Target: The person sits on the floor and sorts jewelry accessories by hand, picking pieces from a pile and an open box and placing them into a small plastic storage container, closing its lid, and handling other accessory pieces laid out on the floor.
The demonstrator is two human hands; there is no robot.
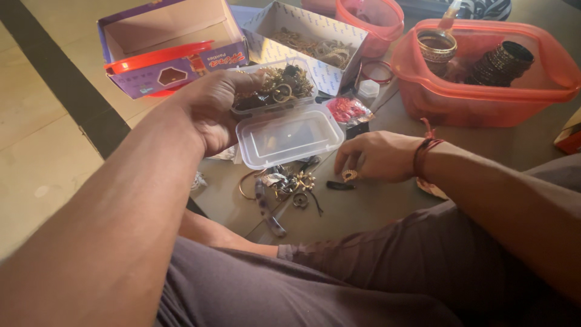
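The left hand is raised above the floor, forearm running up from the lower left, fingers curled around the side of a small clear plastic hinged box filled with gold-coloured jewellery; its clear lid hangs open toward the person. The right hand, palm down and wearing red thread bands at the wrist, rests low over the floor, its fingertips pinched on a small round gold-coloured earring.

Just left of that earring lies a loose heap of gold and dark trinkets on the grey floor, between the person's knees in grey-brown trousers. Beyond the hands stand a purple cardboard box with a red plastic lid lying across it, a white patterned cardboard box holding gold chains, and a large red translucent plastic tub holding stacks of dark and gold bangles. A smaller pink tub sits behind. To the left, pale floor tiles run beside a dark strip.
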